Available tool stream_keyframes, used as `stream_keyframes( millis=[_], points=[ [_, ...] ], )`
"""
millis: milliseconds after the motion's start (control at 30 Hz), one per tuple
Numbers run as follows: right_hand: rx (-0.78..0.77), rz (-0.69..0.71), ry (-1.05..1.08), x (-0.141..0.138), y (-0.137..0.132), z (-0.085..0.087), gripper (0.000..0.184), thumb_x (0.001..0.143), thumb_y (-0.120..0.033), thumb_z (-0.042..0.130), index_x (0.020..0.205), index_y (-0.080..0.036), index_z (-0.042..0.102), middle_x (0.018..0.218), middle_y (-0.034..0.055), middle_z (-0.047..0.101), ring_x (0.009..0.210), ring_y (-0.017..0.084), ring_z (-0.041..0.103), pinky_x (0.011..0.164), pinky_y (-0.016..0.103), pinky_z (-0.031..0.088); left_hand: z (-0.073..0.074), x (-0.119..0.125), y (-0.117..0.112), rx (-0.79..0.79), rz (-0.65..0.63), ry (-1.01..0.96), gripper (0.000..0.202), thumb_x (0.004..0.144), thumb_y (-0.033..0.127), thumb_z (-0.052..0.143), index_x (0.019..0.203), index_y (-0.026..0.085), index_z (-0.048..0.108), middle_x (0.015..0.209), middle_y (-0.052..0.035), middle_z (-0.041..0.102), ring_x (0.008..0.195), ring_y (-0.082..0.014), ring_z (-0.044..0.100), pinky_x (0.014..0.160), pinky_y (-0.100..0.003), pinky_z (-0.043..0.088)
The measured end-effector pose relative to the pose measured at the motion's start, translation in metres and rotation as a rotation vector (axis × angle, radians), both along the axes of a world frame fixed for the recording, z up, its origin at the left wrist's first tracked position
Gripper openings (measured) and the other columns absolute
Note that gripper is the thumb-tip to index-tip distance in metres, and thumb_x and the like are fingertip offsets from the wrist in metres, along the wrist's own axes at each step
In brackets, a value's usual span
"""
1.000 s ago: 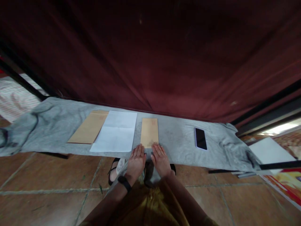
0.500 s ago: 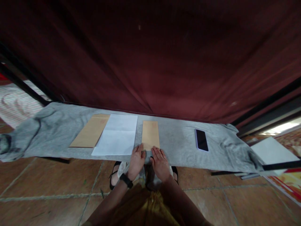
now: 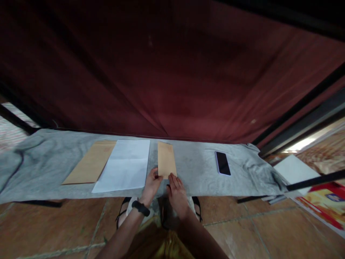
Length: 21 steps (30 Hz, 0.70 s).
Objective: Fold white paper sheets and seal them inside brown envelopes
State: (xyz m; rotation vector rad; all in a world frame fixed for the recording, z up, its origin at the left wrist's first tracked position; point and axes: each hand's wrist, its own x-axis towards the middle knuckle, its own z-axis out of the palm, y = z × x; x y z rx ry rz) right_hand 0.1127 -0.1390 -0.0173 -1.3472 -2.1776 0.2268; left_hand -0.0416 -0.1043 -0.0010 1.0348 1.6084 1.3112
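A small brown envelope (image 3: 166, 160) with faint reddish print near its far end lies in front of me on the grey cloth, its left side slightly raised. My left hand (image 3: 152, 185) pinches its near left edge between thumb and fingers. Stretched out flat, the fingers of my right hand (image 3: 177, 190) rest on the near right corner. To the left is a white sheet of paper (image 3: 125, 165) with a crease across it. It partly overlaps a larger brown envelope (image 3: 88, 163) further left.
A phone (image 3: 223, 163) with a dark screen lies on the right part of the grey cloth (image 3: 195, 162). Behind the narrow surface hangs a dark red curtain (image 3: 161, 90). Black metal bars (image 3: 296, 102) stand at the right. Below is a tiled floor (image 3: 231, 230).
My left hand has shifted from the envelope's near corner up its left edge and lifted that side slightly. My right hand stays at the near right corner. The camera view has shifted.
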Motion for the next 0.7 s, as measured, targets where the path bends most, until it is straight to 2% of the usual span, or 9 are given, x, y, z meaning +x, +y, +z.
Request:
stream_keyframes(
  millis=[167,233,300,400,467,533,633,700],
  points=[
    [-0.099,-0.182,0.026,-0.005,0.011,0.005,0.045,0.098,-0.018,0.044,0.140,-0.016,0.058,0.136,0.0176,0.064,0.119,0.032,0.066,0.098,0.042,0.054,0.031,0.029,-0.005,0.054,-0.067,-0.017,0.050,0.075,0.019,0.061,0.124,0.015,0.054,0.079,-0.0004,0.068,0.074,-0.0183,0.067,0.072,-0.032,0.054],
    [-0.159,-0.220,0.127,-0.002,0.018,0.007,0.041,0.097,-0.018,0.043,0.133,-0.018,0.064,0.127,0.0168,0.070,0.106,0.030,0.072,0.089,0.039,0.056,0.042,0.039,-0.008,0.084,-0.116,0.031,0.052,0.079,0.023,0.063,0.129,0.015,0.052,0.076,0.0017,0.065,0.072,-0.0170,0.066,0.071,-0.031,0.054],
    [-0.228,-0.248,0.336,0.002,0.025,0.010,0.035,0.097,-0.022,0.042,0.116,-0.018,0.071,0.110,0.0146,0.076,0.091,0.027,0.074,0.081,0.036,0.057,0.047,0.047,-0.010,0.109,-0.146,0.083,0.055,0.082,0.031,0.066,0.133,0.017,0.051,0.081,0.0010,0.066,0.075,-0.0166,0.066,0.074,-0.031,0.054],
    [-0.375,-0.288,0.776,0.010,0.032,0.012,0.031,0.095,-0.036,0.046,0.086,-0.019,0.069,0.080,0.0076,0.075,0.074,0.022,0.070,0.072,0.033,0.058,0.042,0.048,-0.015,0.094,-0.084,0.106,0.054,0.085,0.041,0.066,0.132,0.019,0.053,0.100,-0.0057,0.068,0.089,-0.0186,0.067,0.076,-0.032,0.055],
    [-0.494,-0.276,1.070,0.011,0.033,0.011,0.029,0.091,-0.044,0.053,0.079,-0.021,0.063,0.073,0.0044,0.071,0.070,0.021,0.069,0.072,0.033,0.059,0.034,0.045,-0.018,0.021,-0.014,0.033,0.051,0.084,0.046,0.065,0.126,0.017,0.057,0.104,-0.0087,0.069,0.093,-0.0204,0.068,0.075,-0.032,0.055],
    [-0.593,-0.247,1.288,0.010,0.031,0.007,0.026,0.086,-0.047,0.061,0.078,-0.023,0.059,0.074,0.0034,0.070,0.072,0.020,0.070,0.075,0.035,0.061,0.028,0.041,-0.022,-0.095,-0.003,-0.122,0.051,0.082,0.050,0.067,0.119,0.016,0.059,0.098,-0.0090,0.070,0.088,-0.0208,0.069,0.072,-0.032,0.055],
    [-0.661,-0.221,1.408,0.004,0.024,-0.003,0.026,0.081,-0.047,0.068,0.077,-0.025,0.055,0.077,0.0043,0.070,0.076,0.021,0.072,0.081,0.039,0.062,0.023,0.039,-0.025,-0.237,-0.049,-0.357,0.049,0.076,0.052,0.073,0.107,0.016,0.062,0.085,-0.0067,0.071,0.073,-0.0178,0.069,0.067,-0.030,0.053],
    [-0.678,-0.212,1.411,-0.001,0.019,-0.007,0.028,0.082,-0.050,0.068,0.076,-0.025,0.056,0.078,0.0062,0.071,0.078,0.022,0.072,0.081,0.040,0.062,0.023,0.039,-0.026,-0.277,-0.068,-0.417,0.043,0.070,0.049,0.078,0.095,0.016,0.065,0.078,-0.0055,0.071,0.067,-0.0150,0.067,0.063,-0.027,0.052]
  ],
)
